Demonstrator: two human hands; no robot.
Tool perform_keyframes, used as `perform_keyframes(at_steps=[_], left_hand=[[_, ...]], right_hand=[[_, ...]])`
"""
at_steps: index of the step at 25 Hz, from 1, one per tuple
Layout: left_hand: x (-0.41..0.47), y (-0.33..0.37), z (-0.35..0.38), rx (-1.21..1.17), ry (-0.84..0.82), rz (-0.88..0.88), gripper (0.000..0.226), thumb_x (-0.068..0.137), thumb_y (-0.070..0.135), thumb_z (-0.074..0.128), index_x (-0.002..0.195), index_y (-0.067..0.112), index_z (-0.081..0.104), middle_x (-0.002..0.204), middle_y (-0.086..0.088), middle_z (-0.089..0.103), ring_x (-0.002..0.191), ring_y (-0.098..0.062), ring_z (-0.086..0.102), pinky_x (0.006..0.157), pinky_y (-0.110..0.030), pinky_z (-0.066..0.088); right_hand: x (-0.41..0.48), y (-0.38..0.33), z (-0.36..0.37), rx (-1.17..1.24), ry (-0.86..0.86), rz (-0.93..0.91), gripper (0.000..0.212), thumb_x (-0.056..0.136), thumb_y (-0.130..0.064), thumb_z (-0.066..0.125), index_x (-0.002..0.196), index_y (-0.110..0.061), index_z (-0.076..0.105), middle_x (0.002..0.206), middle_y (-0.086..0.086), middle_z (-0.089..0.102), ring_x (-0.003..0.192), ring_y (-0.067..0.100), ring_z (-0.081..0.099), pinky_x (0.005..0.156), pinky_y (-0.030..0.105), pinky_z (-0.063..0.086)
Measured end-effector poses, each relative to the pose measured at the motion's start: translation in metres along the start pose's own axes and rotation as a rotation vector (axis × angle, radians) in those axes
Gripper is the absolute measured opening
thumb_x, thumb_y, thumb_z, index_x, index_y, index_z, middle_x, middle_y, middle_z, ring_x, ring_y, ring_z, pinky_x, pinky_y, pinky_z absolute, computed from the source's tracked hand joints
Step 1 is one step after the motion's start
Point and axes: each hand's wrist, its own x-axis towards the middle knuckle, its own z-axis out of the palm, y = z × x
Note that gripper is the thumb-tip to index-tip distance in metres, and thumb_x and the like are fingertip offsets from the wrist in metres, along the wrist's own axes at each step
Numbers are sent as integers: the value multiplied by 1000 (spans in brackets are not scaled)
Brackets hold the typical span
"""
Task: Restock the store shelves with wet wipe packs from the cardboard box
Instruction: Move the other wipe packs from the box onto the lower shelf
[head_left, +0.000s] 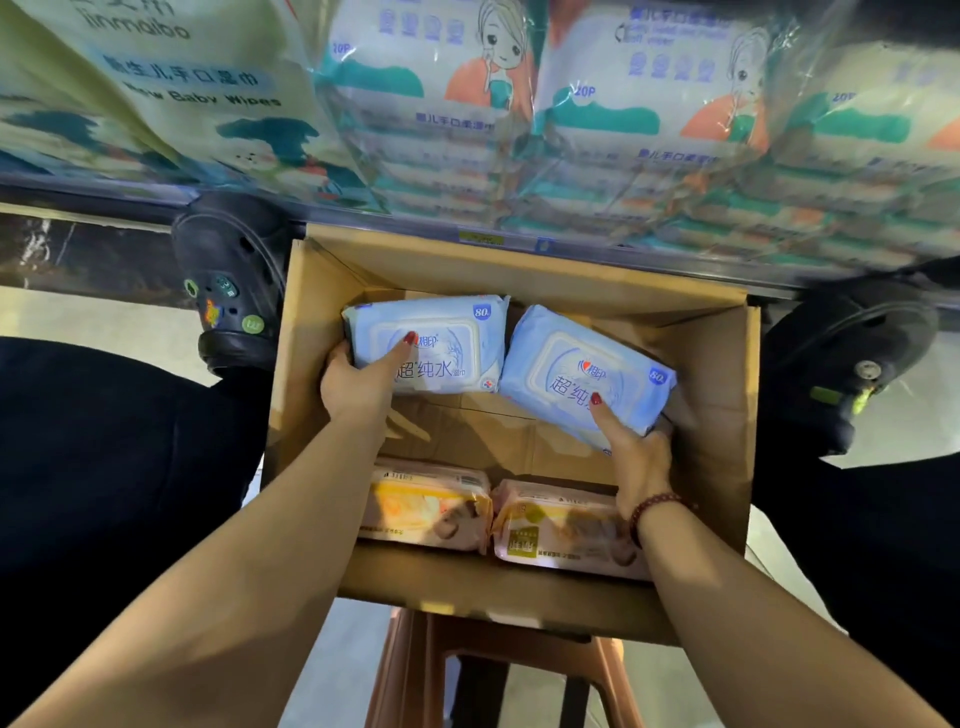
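Observation:
An open cardboard box (722, 395) sits between my feet, below the shelf. Inside it my left hand (358, 382) grips a light-blue wet wipe pack (447, 345) by its left end, thumb on top. My right hand (636, 457) grips a second light-blue pack (576, 371) at its near right corner; that pack is tilted. Two pink-and-yellow wipe packs (426, 504) (561, 530) lie flat at the near end of the box. My right wrist partly covers the right one.
The shelf edge (519, 241) runs across just beyond the box, stacked with bagged baby wipe packs (447, 104). My black clogs (234, 280) (852, 353) flank the box. A brown plastic stool (498, 670) stands under the box's near edge.

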Motion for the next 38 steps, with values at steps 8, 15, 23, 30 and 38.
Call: perform_keyframes(at_steps=[8,15,23,30,38], left_hand=[[-4,23,12,418,-9,440,66,69,44,81,125,13,64,117,-12,57,110,-27,55,93,-41,47],[-3,23,-6,-141,-255,204,45,78,4,75,121,6,63,134,-3,48,126,-17,46,100,-26,42],[0,21,-14,-47,-499,284,77,76,18,80,133,38,33,123,9,55,110,-8,57,80,-20,53],[-12,10,3,288,-459,507,97,52,63,75,136,55,28,121,-5,38,119,-21,37,105,-40,39],[-9,16,22,194,-469,528,86,68,29,86,132,44,31,122,2,27,117,-9,28,105,-24,34]], right_hand=[[-18,-39,12,-467,183,-87,82,53,-60,83,115,-17,52,119,2,64,115,26,54,100,44,45],[-41,-75,32,-324,214,-272,91,57,-33,91,128,-6,41,123,8,42,110,20,49,87,20,39],[-30,-81,35,-332,39,-258,100,63,-28,88,144,-18,29,137,1,46,127,17,47,97,22,40],[-35,-93,7,-558,-108,-430,111,68,-35,84,149,-44,10,134,4,39,95,-5,32,81,20,35],[-30,-88,6,-588,-43,-377,113,65,-32,86,146,-50,9,117,-7,32,102,13,45,83,28,36]])
